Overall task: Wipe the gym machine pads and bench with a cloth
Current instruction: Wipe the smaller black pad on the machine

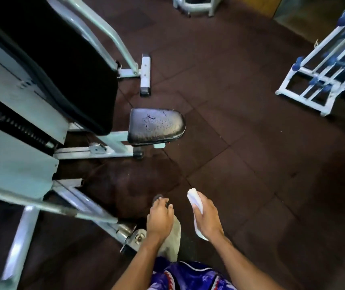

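The black seat pad [157, 126] of the gym machine lies ahead of me, speckled with wet droplets. Above and to its left rises the tall black back pad [62, 70]. My right hand [207, 216] is low in the view, closed around a folded white cloth [194, 197] whose end sticks out past my fingers. My left hand [160, 220] is beside it, gripping what looks like a pale bottle [173, 237] with a dark top. Both hands are well short of the seat pad and touch no part of the machine.
The machine's pale metal frame [108, 147] and weight stack [16, 124] fill the left side, and a grey bar [48, 208] crosses near my left hand. A white rack [322, 74] with blue dumbbells stands at the right. Dark rubber floor tiles [240, 143] lie between.
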Action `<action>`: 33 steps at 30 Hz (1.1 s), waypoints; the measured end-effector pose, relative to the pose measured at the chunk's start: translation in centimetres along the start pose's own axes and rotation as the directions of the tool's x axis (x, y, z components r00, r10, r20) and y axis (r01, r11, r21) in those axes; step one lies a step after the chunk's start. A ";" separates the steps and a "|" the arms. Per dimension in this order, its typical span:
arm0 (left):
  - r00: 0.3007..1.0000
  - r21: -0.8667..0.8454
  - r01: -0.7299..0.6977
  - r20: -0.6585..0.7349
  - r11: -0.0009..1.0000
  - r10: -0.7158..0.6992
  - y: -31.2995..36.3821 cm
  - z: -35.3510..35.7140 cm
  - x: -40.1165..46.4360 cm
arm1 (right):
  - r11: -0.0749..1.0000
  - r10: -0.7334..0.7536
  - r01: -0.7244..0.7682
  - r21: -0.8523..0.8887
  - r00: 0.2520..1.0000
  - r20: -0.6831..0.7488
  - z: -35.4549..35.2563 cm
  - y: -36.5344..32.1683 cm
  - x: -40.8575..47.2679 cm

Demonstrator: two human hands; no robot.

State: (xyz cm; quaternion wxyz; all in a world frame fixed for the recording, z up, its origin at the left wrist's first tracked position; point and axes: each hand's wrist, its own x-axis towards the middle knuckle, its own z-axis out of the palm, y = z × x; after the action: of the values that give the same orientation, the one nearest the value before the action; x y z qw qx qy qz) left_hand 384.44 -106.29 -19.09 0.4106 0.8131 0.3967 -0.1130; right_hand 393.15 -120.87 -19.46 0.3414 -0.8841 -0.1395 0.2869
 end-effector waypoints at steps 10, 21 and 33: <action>0.999 0.116 -0.027 0.030 0.993 0.024 7.6 -7.9 19.3 | 0.999 0.017 -0.016 0.036 0.999 -0.031 -2.2 -6.8 19.5; 0.980 0.144 0.024 -0.201 0.989 0.005 6.7 -9.1 37.9 | 0.993 -0.119 0.119 -0.014 0.993 0.022 0.5 -7.1 39.2; 0.933 0.412 -0.165 -0.229 0.896 0.278 -1.7 -5.5 55.6 | 0.958 -0.174 0.111 -0.265 0.958 -0.227 10.2 -3.9 57.3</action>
State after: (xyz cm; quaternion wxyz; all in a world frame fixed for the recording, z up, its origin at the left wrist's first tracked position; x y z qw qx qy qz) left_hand 419.09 -70.76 -44.89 0.1919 0.9257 0.3250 -0.0238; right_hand 432.42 -87.32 -46.56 0.2624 -0.9364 -0.1945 0.1287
